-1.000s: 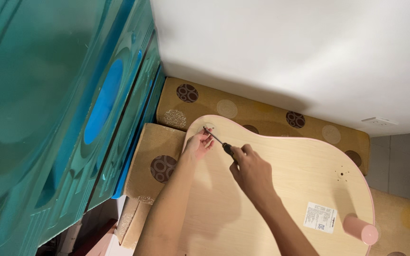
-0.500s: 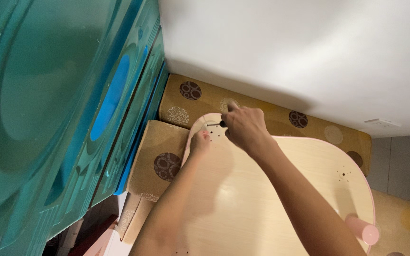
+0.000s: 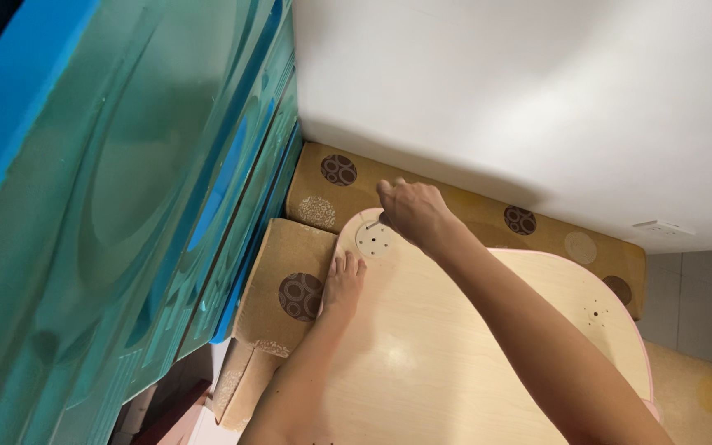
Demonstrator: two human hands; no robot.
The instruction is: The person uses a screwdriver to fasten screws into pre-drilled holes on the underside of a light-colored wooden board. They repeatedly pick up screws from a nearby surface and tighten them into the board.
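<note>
A pale wooden board [image 3: 471, 330] with a pink rim lies flat on patterned cushions. A ring of small holes [image 3: 372, 239] sits at its rounded far end. My right hand [image 3: 414, 213] is closed over that end, gripping a thin screwdriver whose tip [image 3: 371, 224] just shows beside the holes; the handle is hidden in my fist. My left hand [image 3: 344, 280] lies flat on the board's left edge, fingers together, pressing down next to the holes. A second cluster of holes [image 3: 596, 314] marks the board's right side.
A tall teal plastic cabinet [image 3: 125, 206] fills the left. Tan cushions [image 3: 323, 185] with brown circles lie under the board and along the white wall [image 3: 521, 91]. A wall socket [image 3: 661, 228] and grey floor tiles [image 3: 698, 305] are at the right.
My right hand has moved with the screwdriver from the middle of the board up to its far rounded end. My left hand slid back a little along the edge. The view has closed in.
</note>
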